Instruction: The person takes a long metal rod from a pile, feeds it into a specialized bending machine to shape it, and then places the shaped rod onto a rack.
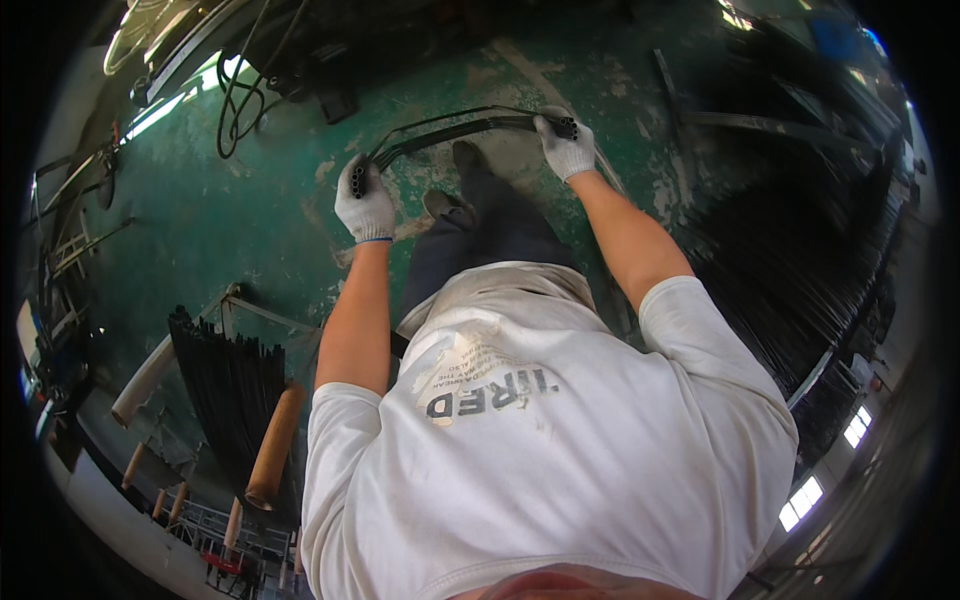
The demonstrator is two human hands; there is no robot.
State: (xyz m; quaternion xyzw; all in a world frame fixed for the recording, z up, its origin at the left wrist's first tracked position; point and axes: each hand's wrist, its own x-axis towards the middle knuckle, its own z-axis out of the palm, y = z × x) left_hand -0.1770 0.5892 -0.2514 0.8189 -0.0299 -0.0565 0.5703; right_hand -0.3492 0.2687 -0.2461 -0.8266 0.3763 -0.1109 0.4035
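Observation:
A bundle of several thin black tubes (465,127) stretches between my two hands, out in front of my legs. Its ends are open and hollow, and its middle looks bowed, with one tube apart from the others. My left hand (364,208), in a white knit glove, is closed round the left end, with the round tube mouths showing past the fingers. Gloved the same way, my right hand (568,152) grips the right end, a little farther from me. Both arms are held forward, and the bundle is off the floor.
A large pile of long black tubes (790,250) lies to the right. At lower left, more black tubes (235,390) rest between brown rollers (275,450) on a rack. Looped cables (240,105) hang from machinery at far left, above the worn green floor (250,220).

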